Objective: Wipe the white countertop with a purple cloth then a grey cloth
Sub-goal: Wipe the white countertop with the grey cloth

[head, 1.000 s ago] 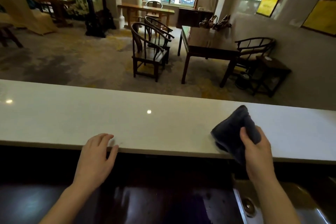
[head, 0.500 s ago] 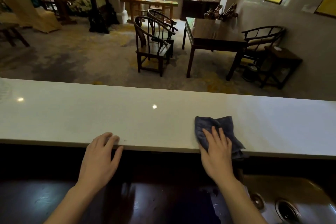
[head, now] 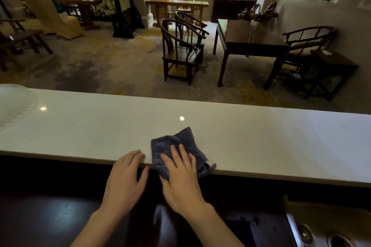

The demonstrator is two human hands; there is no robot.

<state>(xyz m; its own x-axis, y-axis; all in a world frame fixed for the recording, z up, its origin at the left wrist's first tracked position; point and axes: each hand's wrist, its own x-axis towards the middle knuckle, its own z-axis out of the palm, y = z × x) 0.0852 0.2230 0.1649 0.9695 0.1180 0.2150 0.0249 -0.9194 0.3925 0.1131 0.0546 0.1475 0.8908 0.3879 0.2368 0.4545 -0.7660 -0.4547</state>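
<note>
A long white countertop runs across the view. A folded dark grey cloth lies at its near edge, partly hanging over. My right hand presses flat on the cloth with fingers spread. My left hand rests right beside it, fingertips on the counter's front edge, holding nothing. No purple cloth is in view.
A white scalloped plate sits on the counter at the far left. Below the counter are a dark lower surface and a metal sink at the bottom right. Wooden chairs and a table stand beyond.
My right hand set the cloth down flat and slid it left along the counter's near edge, ending next to my left hand. The left hand has stayed on the edge.
</note>
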